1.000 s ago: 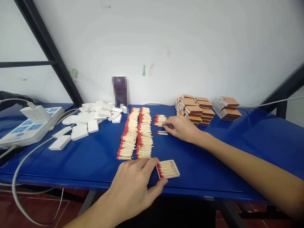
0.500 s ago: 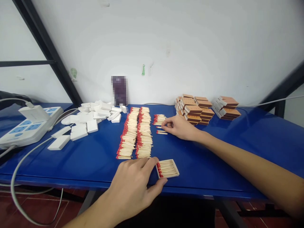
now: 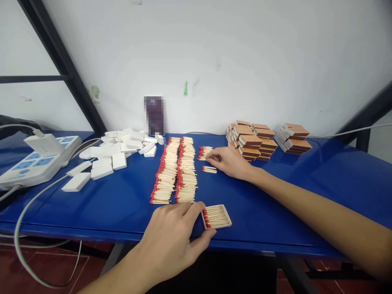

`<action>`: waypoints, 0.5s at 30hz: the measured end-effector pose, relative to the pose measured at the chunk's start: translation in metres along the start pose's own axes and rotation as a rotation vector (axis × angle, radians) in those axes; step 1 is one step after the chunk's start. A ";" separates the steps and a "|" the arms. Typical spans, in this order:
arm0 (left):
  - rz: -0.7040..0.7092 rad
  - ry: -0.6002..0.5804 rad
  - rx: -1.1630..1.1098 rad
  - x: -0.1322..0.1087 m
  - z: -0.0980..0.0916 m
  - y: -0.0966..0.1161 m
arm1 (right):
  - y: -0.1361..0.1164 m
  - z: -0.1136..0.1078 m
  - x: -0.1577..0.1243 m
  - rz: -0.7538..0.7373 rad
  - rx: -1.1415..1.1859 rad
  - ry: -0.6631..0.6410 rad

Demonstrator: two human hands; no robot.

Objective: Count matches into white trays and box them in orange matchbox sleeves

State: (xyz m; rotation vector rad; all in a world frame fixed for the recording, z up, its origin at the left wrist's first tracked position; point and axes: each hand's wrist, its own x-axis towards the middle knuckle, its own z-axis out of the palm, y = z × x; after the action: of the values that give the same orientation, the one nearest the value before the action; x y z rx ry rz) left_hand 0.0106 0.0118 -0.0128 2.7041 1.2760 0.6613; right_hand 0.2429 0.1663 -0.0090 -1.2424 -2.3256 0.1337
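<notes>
My left hand grips the left end of a small white matchbox tray between thumb and fingers, near the table's front edge. Inside the tray lies a layer of matchsticks, red heads to the left. My right hand is closed in a pinch at the near edge of a small pile of matchsticks; its fingertips partly cover the match they hold. Just below it lie a few loose matches. Two long rows of matchsticks, a left row and a right row, run away from me.
White box trays are heaped at the left, beside a power strip with a charger and cables. Brown matchbox sleeves are stacked at the back right, with another stack beside them. A blurred dark packet leans against the wall.
My right hand has shifted slightly away from me, up to the small pile. The single match between pile and loose matches no longer lies apart. My left hand and the tray are still.
</notes>
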 end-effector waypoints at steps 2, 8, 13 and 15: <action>0.001 -0.001 -0.003 0.000 0.000 0.000 | 0.000 0.000 0.000 -0.004 -0.006 0.002; -0.003 -0.005 -0.013 0.000 0.000 0.000 | -0.001 -0.001 0.000 -0.047 -0.022 -0.006; 0.001 0.003 -0.007 0.001 -0.002 0.001 | -0.004 -0.001 0.000 -0.043 0.007 -0.037; 0.000 0.004 -0.007 0.002 -0.002 0.001 | -0.007 -0.003 -0.002 -0.039 0.018 -0.048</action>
State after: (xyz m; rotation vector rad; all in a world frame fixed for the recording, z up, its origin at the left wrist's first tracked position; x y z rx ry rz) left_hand 0.0115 0.0126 -0.0100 2.6990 1.2718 0.6699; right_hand 0.2400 0.1605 -0.0051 -1.1964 -2.3829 0.1721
